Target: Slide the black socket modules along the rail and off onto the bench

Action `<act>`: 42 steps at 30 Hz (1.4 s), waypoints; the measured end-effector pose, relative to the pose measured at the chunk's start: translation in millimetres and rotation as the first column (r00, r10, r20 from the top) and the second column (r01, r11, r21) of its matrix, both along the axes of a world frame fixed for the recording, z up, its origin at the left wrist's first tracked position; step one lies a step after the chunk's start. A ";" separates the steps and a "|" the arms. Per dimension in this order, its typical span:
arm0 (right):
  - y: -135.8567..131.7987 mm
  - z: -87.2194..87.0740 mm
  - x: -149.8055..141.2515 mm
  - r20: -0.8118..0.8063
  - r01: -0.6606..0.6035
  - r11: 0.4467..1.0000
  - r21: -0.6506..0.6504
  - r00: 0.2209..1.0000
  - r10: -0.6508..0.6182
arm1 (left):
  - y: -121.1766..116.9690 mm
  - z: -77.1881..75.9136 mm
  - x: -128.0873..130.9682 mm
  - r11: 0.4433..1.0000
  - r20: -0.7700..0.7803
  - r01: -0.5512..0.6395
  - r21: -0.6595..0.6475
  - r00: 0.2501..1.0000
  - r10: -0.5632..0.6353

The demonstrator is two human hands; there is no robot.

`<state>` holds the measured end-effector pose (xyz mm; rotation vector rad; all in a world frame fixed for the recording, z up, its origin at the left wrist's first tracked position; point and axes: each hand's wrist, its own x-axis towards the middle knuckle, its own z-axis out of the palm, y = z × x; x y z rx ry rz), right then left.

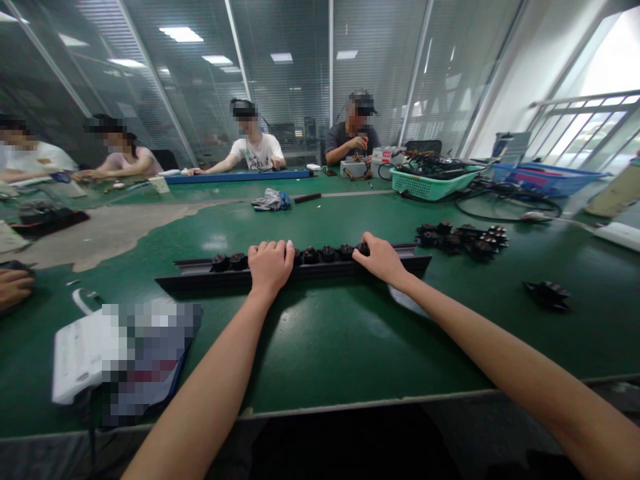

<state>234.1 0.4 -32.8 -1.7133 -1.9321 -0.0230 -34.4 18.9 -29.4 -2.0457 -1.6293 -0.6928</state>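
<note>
A long black channel rail point(333, 269) lies crosswise on the green table in front of me. Several black round parts point(310, 255) sit in a row inside it. My left hand point(271, 267) is closed over the rail left of its middle, fingers wrapped across the far edge and covering part of the row. Toward the rail's right end, my right hand point(379, 259) is closed on a black round part point(363, 249) at the end of the row; its fingertips partly hide that part.
Right of the rail lie a cluster of loose black parts point(463, 239) and a black finned piece point(547, 295). A white device point(83, 357) stands at front left. Farther back are a green basket point(425, 185), a crumpled cloth point(271, 200) and several people. Another person's hand point(15, 287) shows at left.
</note>
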 end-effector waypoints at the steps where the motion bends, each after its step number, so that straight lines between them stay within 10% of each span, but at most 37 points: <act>1: 0.6 0.3 0.5 -0.005 0.000 1.000 -0.004 1.000 0.000 | -0.2 0.2 0.1 1.000 0.005 0.001 -0.001 1.000 -0.001; 42: 3.9 -0.8 19.6 0.014 0.020 0.999 -0.035 1.000 -0.019 | 1.2 -1.1 -0.6 1.000 -0.017 -0.008 0.018 1.000 0.008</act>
